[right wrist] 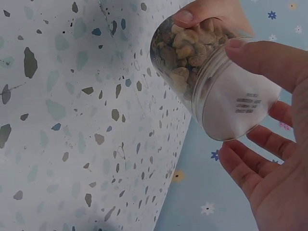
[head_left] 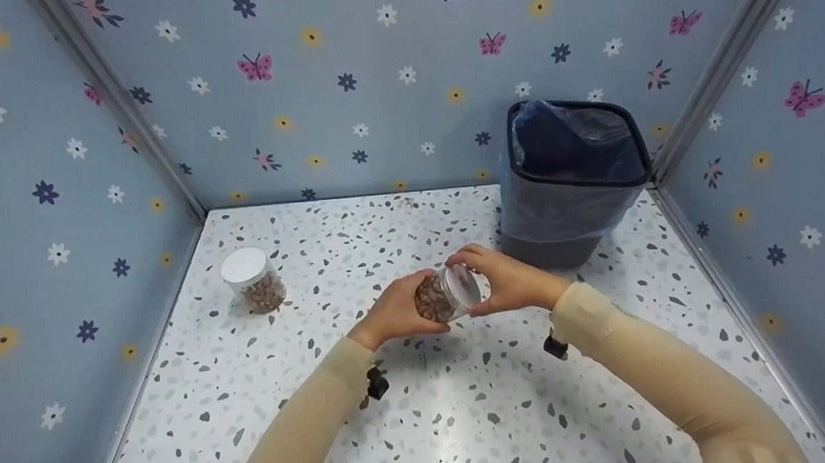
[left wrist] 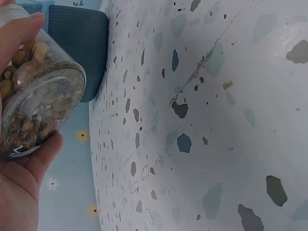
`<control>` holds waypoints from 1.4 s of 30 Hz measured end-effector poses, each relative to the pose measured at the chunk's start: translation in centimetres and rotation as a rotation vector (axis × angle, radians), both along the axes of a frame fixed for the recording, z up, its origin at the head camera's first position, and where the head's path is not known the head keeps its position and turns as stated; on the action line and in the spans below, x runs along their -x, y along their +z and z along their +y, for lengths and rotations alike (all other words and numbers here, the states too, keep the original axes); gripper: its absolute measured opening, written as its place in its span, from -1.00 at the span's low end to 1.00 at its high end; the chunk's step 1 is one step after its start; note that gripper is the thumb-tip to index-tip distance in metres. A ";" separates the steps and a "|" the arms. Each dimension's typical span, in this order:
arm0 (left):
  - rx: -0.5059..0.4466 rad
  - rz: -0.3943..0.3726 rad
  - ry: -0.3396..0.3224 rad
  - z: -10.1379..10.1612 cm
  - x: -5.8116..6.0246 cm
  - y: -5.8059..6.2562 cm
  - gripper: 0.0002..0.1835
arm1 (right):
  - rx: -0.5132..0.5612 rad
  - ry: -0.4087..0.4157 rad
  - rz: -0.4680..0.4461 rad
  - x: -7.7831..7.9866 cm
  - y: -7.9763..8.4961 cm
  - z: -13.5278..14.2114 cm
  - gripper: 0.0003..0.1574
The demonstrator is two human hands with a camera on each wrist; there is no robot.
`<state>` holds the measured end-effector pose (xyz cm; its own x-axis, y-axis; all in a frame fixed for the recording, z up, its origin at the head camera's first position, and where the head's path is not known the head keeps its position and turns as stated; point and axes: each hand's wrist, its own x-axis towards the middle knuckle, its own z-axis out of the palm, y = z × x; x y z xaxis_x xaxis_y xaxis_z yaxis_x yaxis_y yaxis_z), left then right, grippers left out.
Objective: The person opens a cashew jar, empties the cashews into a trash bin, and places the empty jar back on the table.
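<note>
A clear jar of brown nut-like pieces [head_left: 432,300] is held tilted on its side above the speckled table. My left hand [head_left: 399,309] grips its body near the base, thumb on one side and fingers on the other. In the left wrist view the round bottom of the jar [left wrist: 45,103] faces the camera. The right hand [head_left: 512,281] holds the rim of the lid [right wrist: 240,103] between thumb and fingertips. This lid has a whitish face with small dark print, and it sits at the jar's mouth.
A second jar of brown pieces [head_left: 264,292] with a white lid stands upright at the left of the speckled table [head_left: 356,242]. At the back right is a dark bin [head_left: 557,251] with a clear liner. Flower-patterned walls [head_left: 348,121] enclose the back and sides.
</note>
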<state>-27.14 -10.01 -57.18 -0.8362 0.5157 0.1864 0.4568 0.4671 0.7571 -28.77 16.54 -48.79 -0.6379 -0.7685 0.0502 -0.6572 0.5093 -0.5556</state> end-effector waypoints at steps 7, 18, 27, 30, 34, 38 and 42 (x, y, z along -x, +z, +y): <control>-0.004 -0.003 0.003 -0.1 0.0 -0.2 -0.03 | -0.040 0.086 0.162 -0.2 -0.1 -0.2 0.07; -0.019 -0.050 0.018 -0.2 0.0 0.1 -0.01 | -0.051 0.070 0.188 -0.4 0.0 -0.4 0.21; -0.048 -0.043 0.006 -0.1 0.0 0.0 -0.04 | 0.028 -0.124 -0.002 -0.6 -0.1 -0.4 0.16; -0.064 -0.045 -0.004 -0.1 0.0 -0.1 -0.05 | 0.044 -0.192 -0.078 -0.7 -0.3 -0.7 0.15; -0.057 -0.040 -0.006 -0.1 0.0 -0.2 -0.06 | 0.056 -0.280 -0.159 -0.8 -0.3 -1.1 0.11; -0.045 -0.033 -0.006 0.0 0.1 -0.2 -0.06 | 0.049 -0.348 -0.205 -0.9 -0.1 -1.4 0.01; -0.042 -0.030 -0.004 -0.1 0.1 -0.2 -0.05 | 0.020 -0.380 -0.247 -1.0 0.0 -1.4 -0.08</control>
